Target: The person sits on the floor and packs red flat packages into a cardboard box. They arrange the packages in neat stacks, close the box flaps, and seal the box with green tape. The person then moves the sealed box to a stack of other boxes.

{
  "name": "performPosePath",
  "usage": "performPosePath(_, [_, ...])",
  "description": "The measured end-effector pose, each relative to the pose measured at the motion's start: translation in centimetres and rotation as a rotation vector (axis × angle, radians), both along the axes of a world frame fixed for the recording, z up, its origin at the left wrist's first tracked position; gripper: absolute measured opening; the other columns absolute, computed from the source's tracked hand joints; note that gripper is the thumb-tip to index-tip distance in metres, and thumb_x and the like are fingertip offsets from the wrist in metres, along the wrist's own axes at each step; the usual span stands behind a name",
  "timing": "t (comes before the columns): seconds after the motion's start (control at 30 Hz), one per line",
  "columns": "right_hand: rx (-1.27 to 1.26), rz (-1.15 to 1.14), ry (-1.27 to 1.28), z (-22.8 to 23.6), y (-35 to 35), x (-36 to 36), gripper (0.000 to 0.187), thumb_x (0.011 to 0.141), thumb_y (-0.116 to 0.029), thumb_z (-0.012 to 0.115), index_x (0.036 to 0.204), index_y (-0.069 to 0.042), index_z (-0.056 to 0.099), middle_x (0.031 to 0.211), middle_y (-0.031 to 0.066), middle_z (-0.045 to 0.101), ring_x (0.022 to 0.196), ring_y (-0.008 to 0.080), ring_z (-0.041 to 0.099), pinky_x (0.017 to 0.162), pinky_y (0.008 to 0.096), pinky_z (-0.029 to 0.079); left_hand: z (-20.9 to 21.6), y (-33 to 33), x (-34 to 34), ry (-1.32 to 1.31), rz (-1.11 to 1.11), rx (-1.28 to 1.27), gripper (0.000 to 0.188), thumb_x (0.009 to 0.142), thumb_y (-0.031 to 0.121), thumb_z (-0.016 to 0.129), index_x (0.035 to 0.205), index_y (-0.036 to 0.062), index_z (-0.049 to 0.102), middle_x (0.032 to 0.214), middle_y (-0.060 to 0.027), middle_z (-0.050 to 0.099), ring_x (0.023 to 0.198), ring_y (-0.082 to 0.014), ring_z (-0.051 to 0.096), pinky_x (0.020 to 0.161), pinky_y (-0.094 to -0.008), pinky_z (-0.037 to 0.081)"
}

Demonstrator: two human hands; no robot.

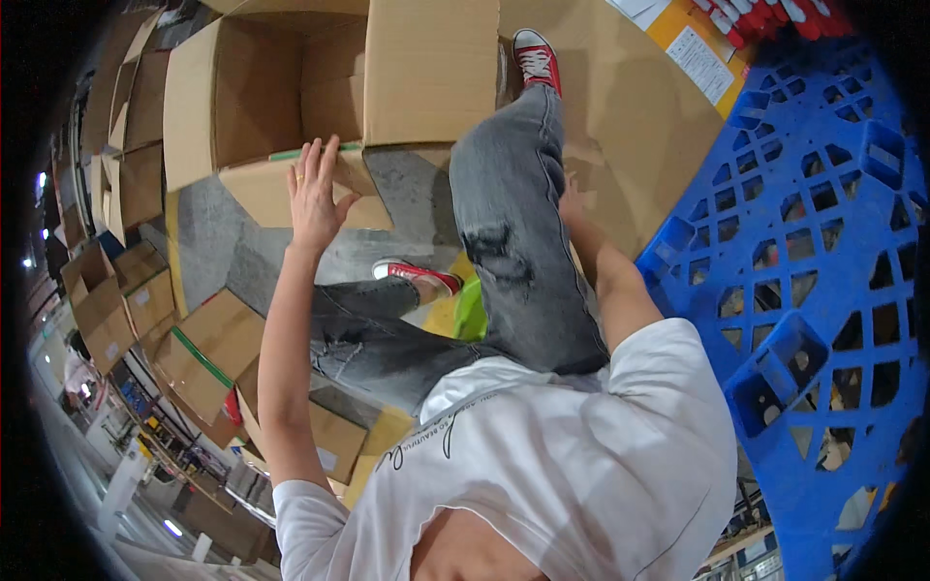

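Note:
An open cardboard box (281,87) stands in front of me, its flaps folded outward. My left hand (318,198) is open over the near flap (257,194), fingers stretched toward the box; a ring shows on one finger. Whether it presses on the flap I cannot tell. A strip of green tape (287,155) runs along the flap's upper edge. My right hand (572,201) is partly hidden behind my raised right leg, beside a large flat brown cardboard surface (620,126). Its fingers are mostly out of sight.
At the right lies a blue plastic pallet (717,242) with raised feet. Red-and-white items (765,15) are heaped at the top right. Several cardboard boxes (218,339) line the left side. A bright green object (471,312) is by my legs on the grey floor (228,247).

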State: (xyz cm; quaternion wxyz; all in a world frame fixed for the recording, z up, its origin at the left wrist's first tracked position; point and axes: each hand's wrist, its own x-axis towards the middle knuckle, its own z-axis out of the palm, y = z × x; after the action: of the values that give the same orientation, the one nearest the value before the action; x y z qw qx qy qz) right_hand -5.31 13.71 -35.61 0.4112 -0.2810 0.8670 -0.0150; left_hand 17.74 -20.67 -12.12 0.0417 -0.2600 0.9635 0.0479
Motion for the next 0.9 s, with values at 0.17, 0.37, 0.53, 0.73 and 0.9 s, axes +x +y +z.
performPosePath(0.17, [-0.017, 0.022, -0.020, -6.7, 2.5, 2.1, 0.059, 0.093, -0.034, 0.062, 0.147, -0.013, 0.048, 0.137, 0.0239, 0.055, 0.131, 0.0444, 0.051, 0.106, 0.0526, 0.044, -1.9, -2.3, -0.9, -0.032, -0.014, -0.043, 0.061, 0.074, 0.021, 0.088, 0.125, 0.0108, 0.058, 0.120, -0.0089, 0.064, 0.123, -0.0320, 0.059, 0.121, -0.0556, 0.025])
performPosePath(0.37, [-0.454, -0.408, -0.226, -20.3, 7.0, 3.2, 0.057, 0.093, -0.040, 0.056, 0.138, -0.006, 0.059, 0.120, 0.0232, 0.067, 0.120, 0.0440, 0.060, 0.099, 0.0522, 0.048, -1.7, -9.7, -2.5, 0.079, -0.194, -0.164, 0.040, 0.070, 0.006, 0.079, 0.104, 0.0105, 0.058, 0.094, -0.0067, 0.059, 0.098, -0.0295, 0.061, 0.102, -0.0480, 0.046])
performPosePath(0.53, [-0.384, -0.155, -0.121, -18.8, 12.3, 2.7, 0.053, 0.086, -0.019, 0.066, 0.135, 0.000, 0.059, 0.117, 0.0275, 0.069, 0.114, 0.0437, 0.065, 0.098, 0.0501, 0.049, -2.1, -17.9, 5.5, -0.114, 0.077, -0.259, 0.048, 0.078, -0.005, 0.067, 0.122, 0.0103, 0.057, 0.127, -0.0128, 0.064, 0.134, -0.0357, 0.052, 0.117, -0.0551, 0.034])
performPosePath(0.73, [0.002, -0.043, -0.344, -4.5, 18.0, 4.9, 0.047, 0.088, -0.022, 0.066, 0.126, 0.004, 0.059, 0.100, 0.0248, 0.073, 0.096, 0.0457, 0.068, 0.084, 0.0495, 0.053, 2.1, -10.8, 6.3, 0.316, 0.258, -0.470, 0.075, 0.081, -0.010, 0.059, 0.152, 0.0124, 0.046, 0.146, -0.0189, 0.054, 0.142, -0.0403, 0.045, 0.118, -0.0530, 0.034])
performPosePath(0.9, [0.065, -0.192, -0.361, 0.0, 24.6, 9.8, 0.044, 0.088, -0.023, 0.066, 0.124, 0.002, 0.060, 0.097, 0.0228, 0.071, 0.093, 0.0432, 0.067, 0.081, 0.0479, 0.052, 1.1, 7.7, 5.9, 0.496, 0.165, 0.214, 0.040, 0.084, 0.007, 0.070, 0.122, 0.0065, 0.062, 0.118, -0.0192, 0.062, 0.115, -0.0404, 0.062, 0.099, -0.0486, 0.050])
